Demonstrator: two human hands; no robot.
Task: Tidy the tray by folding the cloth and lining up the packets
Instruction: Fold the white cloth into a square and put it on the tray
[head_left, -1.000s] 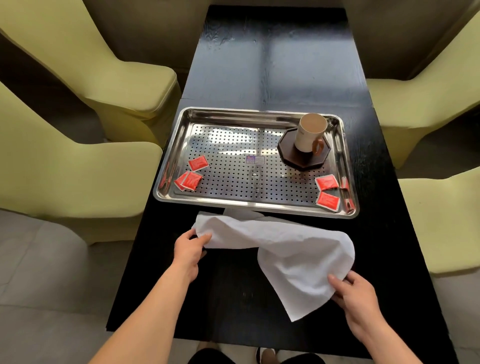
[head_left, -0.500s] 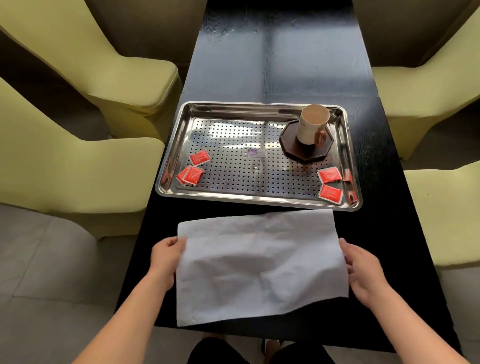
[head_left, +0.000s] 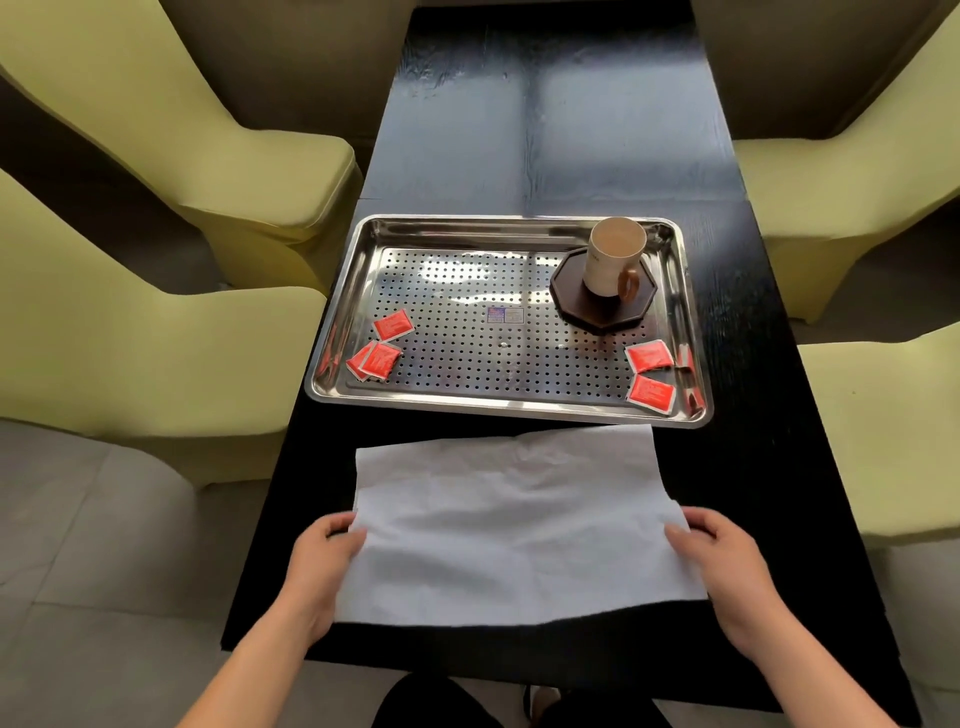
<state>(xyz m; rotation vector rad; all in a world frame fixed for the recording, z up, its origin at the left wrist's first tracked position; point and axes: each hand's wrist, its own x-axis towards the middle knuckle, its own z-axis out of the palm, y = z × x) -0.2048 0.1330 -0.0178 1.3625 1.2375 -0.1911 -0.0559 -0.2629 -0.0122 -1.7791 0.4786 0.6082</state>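
left grip (head_left: 324, 564), right grip (head_left: 727, 564) on white cloth (head_left: 514, 530)

The white rectangular cloth (head_left: 514, 525) is plain, no print, just greyish creases. The shiny silver metal tray (head_left: 509, 410) has a neat grid of little dark holes, plus a tiny blue, red and white sticker (head_left: 505, 315). The red square packets (head_left: 393, 326) carry pale print. Cream ceramic mug (head_left: 613, 254) with a brown handle, dark brown octagonal coaster (head_left: 639, 306), glossy black wooden table (head_left: 545, 130), yellow-green upholstered chairs (head_left: 156, 364).
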